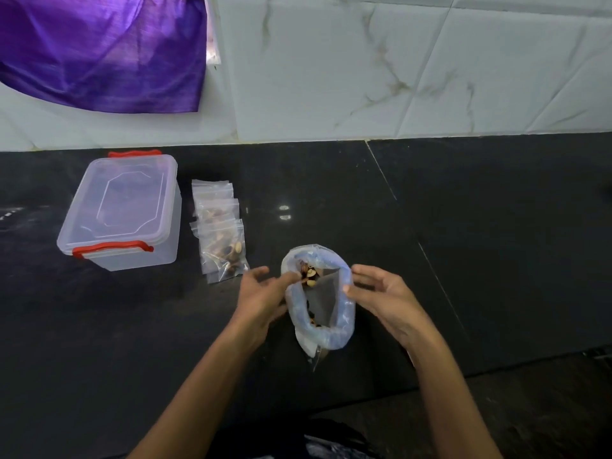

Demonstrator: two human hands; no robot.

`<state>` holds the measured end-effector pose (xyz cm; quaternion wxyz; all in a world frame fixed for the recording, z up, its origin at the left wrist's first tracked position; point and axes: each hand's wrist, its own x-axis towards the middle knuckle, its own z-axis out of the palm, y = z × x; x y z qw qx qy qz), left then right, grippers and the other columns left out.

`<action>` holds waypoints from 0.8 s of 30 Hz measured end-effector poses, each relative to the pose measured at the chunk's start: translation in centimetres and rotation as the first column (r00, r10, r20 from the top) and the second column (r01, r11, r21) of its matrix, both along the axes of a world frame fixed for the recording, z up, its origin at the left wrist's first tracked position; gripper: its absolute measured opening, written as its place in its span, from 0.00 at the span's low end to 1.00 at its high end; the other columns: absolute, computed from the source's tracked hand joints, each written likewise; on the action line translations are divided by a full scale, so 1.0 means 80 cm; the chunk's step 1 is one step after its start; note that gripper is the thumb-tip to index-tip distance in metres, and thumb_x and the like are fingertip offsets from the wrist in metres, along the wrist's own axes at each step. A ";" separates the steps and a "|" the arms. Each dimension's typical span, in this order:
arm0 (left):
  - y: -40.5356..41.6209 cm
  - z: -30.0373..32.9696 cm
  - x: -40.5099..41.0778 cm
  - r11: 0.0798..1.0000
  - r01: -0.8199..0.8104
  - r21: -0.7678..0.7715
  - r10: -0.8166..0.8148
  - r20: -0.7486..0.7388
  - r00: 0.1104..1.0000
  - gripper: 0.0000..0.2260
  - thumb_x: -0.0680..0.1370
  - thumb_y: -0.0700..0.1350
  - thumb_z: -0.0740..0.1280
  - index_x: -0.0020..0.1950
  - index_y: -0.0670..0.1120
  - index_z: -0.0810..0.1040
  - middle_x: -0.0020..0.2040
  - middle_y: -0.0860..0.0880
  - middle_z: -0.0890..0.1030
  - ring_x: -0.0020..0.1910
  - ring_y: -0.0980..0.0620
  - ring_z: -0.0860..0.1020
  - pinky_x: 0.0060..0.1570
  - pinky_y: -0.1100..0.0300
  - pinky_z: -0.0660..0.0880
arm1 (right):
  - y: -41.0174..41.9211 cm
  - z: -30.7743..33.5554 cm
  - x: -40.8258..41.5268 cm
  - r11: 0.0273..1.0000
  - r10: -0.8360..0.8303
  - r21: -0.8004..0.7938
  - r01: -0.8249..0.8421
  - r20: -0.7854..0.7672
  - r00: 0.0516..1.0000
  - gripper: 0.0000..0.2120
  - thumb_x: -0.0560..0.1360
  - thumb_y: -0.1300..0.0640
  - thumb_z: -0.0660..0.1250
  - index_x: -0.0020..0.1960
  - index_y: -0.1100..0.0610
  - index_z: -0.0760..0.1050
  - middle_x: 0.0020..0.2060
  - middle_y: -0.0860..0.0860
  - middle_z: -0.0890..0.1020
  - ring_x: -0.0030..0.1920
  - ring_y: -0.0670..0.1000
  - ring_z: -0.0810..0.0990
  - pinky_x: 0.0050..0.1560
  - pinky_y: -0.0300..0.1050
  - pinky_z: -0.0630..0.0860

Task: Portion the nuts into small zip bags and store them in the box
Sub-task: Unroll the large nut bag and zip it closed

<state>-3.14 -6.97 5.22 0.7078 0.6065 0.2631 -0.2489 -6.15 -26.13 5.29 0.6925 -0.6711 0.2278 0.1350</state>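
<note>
The light is soft and even. Two small bright spots shine on the dark counter [284, 212]. Edges at three o'clock bend.

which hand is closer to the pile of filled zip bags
Left. The left hand sits just right of the pile of filled zip bags, at the near edge of the big bag of nuts. The right hand is on the big bag's far side.
</note>
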 end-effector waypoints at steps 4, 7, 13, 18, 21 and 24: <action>0.001 -0.007 -0.025 0.984 0.166 -0.069 -0.173 -0.115 0.978 0.15 0.74 0.40 0.70 0.60 0.42 0.72 0.55 0.40 0.79 0.49 0.45 0.81 0.39 0.55 0.80 | 0.010 -0.007 -0.014 0.993 0.038 -0.105 -0.045 -0.069 0.997 0.11 0.72 0.64 0.71 0.53 0.57 0.78 0.44 0.52 0.82 0.43 0.49 0.84 0.39 0.43 0.81; -0.002 -0.012 -0.035 0.976 0.044 0.214 -0.073 0.132 0.989 0.04 0.75 0.36 0.67 0.47 0.41 0.74 0.46 0.39 0.80 0.40 0.45 0.82 0.32 0.54 0.81 | 0.018 -0.005 -0.015 0.843 -0.016 -0.532 0.073 0.111 0.994 0.06 0.71 0.64 0.70 0.43 0.55 0.78 0.38 0.50 0.81 0.37 0.46 0.81 0.36 0.40 0.78; -0.010 -0.008 -0.047 0.903 -0.132 0.409 -0.048 0.401 0.915 0.07 0.75 0.38 0.67 0.45 0.48 0.70 0.45 0.43 0.78 0.40 0.45 0.82 0.38 0.45 0.81 | 0.030 0.007 -0.023 0.818 -0.011 -0.555 0.150 0.246 0.969 0.14 0.71 0.65 0.69 0.51 0.50 0.73 0.46 0.49 0.76 0.40 0.46 0.78 0.39 0.37 0.78; -0.014 -0.001 -0.058 0.983 -0.179 -0.035 0.182 0.166 0.969 0.24 0.70 0.34 0.73 0.60 0.48 0.66 0.55 0.44 0.75 0.52 0.46 0.79 0.44 0.54 0.79 | 0.031 0.006 -0.034 0.981 -0.185 0.041 0.188 -0.068 0.980 0.33 0.63 0.63 0.78 0.61 0.47 0.68 0.52 0.52 0.78 0.50 0.52 0.81 0.47 0.49 0.81; -0.023 -0.002 -0.065 0.971 -0.226 -0.079 0.235 0.129 0.963 0.29 0.68 0.27 0.71 0.61 0.49 0.65 0.55 0.44 0.75 0.51 0.45 0.79 0.42 0.54 0.78 | 0.037 0.001 -0.036 0.968 -0.225 0.095 0.233 -0.086 0.971 0.33 0.65 0.71 0.73 0.61 0.47 0.66 0.53 0.53 0.77 0.50 0.52 0.81 0.45 0.48 0.81; -0.034 0.000 -0.066 0.967 -0.228 0.112 0.199 0.221 0.955 0.29 0.68 0.27 0.69 0.60 0.52 0.65 0.53 0.46 0.74 0.46 0.50 0.78 0.40 0.55 0.79 | 0.052 0.007 -0.036 0.963 -0.188 -0.186 0.196 0.061 0.980 0.28 0.69 0.74 0.66 0.59 0.47 0.66 0.53 0.52 0.74 0.47 0.45 0.78 0.31 0.32 0.76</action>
